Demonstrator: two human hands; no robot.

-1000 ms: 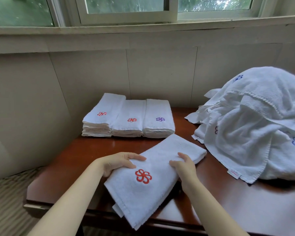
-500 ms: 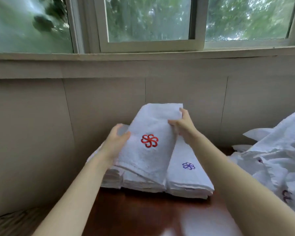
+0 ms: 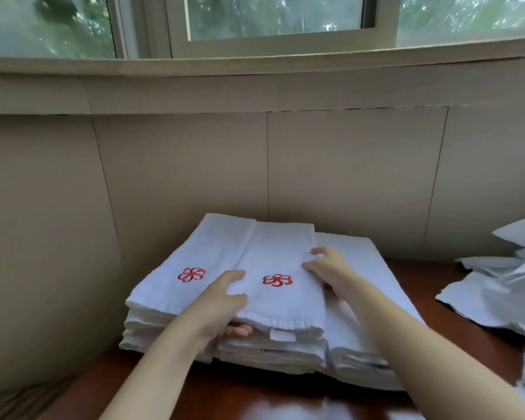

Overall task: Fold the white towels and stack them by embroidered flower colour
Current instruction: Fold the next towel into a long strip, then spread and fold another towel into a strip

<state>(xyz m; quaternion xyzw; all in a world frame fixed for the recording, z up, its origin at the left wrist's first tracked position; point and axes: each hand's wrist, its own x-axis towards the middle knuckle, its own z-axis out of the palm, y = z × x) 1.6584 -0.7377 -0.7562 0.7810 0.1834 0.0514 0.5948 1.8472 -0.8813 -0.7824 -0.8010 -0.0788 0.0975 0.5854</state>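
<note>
A folded white towel with a red flower (image 3: 281, 269) lies on top of the middle stack. My left hand (image 3: 222, 301) grips its near left edge, thumb on top and fingers underneath. My right hand (image 3: 328, 266) pinches its right edge with curled fingers. To the left stands another stack with a red flower (image 3: 200, 262) on top. The right stack (image 3: 364, 301) is partly covered by my right forearm, its flower hidden.
A heap of unfolded white towels (image 3: 503, 286) lies at the right on the dark wooden table (image 3: 285, 398). A beige wall (image 3: 346, 168) rises just behind the stacks, with a window sill above.
Both hands carried the folded red-flower towel from the table front up and over, then lowered it onto the middle stack. The view moved closer to the stacks.
</note>
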